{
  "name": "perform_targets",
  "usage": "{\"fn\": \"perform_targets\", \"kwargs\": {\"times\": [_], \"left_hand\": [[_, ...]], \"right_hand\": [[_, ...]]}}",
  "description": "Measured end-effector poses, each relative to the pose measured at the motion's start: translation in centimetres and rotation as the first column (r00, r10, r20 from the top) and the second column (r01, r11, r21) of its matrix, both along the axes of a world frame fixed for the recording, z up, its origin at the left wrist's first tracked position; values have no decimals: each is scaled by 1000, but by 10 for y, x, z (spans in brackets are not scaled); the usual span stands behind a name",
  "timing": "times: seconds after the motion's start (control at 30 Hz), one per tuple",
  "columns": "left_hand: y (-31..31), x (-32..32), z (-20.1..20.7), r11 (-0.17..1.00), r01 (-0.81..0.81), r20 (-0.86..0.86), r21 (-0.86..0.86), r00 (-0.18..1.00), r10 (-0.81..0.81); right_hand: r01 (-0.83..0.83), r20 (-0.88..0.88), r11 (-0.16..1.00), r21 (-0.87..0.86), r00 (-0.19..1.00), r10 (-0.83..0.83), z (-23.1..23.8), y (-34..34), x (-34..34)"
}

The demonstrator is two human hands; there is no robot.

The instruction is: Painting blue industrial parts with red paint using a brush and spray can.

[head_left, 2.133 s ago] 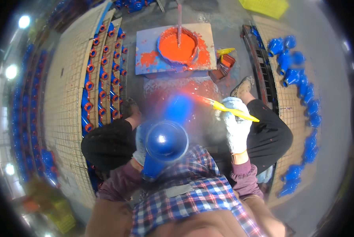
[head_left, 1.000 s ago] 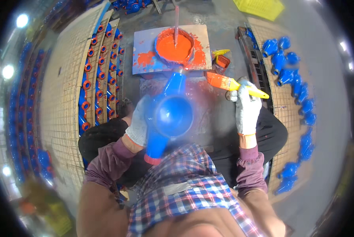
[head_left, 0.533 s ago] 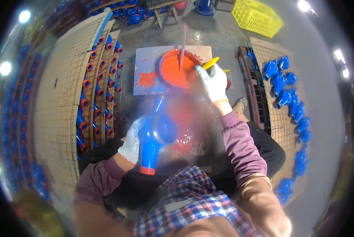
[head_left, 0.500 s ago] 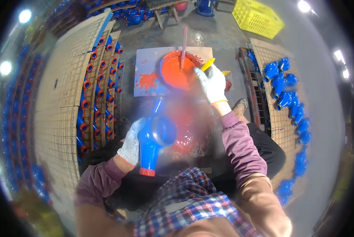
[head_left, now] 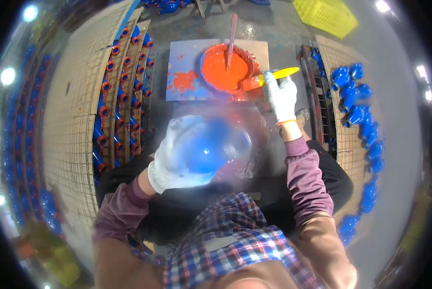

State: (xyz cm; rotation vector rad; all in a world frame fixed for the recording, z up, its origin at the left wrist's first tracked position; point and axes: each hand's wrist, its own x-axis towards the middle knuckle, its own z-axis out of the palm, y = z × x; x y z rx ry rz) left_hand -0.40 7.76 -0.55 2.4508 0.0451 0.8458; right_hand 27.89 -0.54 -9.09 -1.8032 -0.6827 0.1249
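My left hand [head_left: 170, 166], in a white glove, grips a blue valve body [head_left: 209, 151] in front of me; a smear blurs that part of the picture, so its ends are hard to make out. In my gloved right hand [head_left: 282, 98] is a paintbrush [head_left: 279, 73] with a yellow handle. Its red-coated bristles rest against the right rim of a bucket [head_left: 202, 77] of orange-red paint [head_left: 221, 67]. A stick [head_left: 233, 33] stands upright in the paint. Under the bucket lies a paint-spotted board [head_left: 182, 50].
On the left, a rack [head_left: 112, 91] carries rows of blue fittings with red ends. Several plain blue valve bodies [head_left: 355, 115] lie on a mesh-topped panel [head_left: 348, 149] at right. A yellow crate [head_left: 327, 17] sits on the floor at the far right.
The valve body in my left hand has turned, its red end no longer showing. My right hand has moved right, and the brush bristles now show at the bucket's rim. The whole view has shifted slightly.
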Motion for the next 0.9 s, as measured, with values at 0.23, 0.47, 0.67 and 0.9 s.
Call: {"fn": "perform_targets", "kwargs": {"times": [0.23,0.47,0.67,0.9], "left_hand": [[-6,14,-8,718,345,-56,604,918,-394],[-14,22,-18,629,469,-176,620,864,-472],[-15,25,-21,724,443,-116,529,882,-456],[-12,19,-23,813,326,-56,483,938,-343]], "right_hand": [[-179,-463,979,98,863,204,20,-46,-14],[-512,-283,859,22,820,496,34,-37,-45],[-479,-112,876,53,869,482,74,-60,-47],[-304,16,927,219,951,308,87,-101,-79]]}}
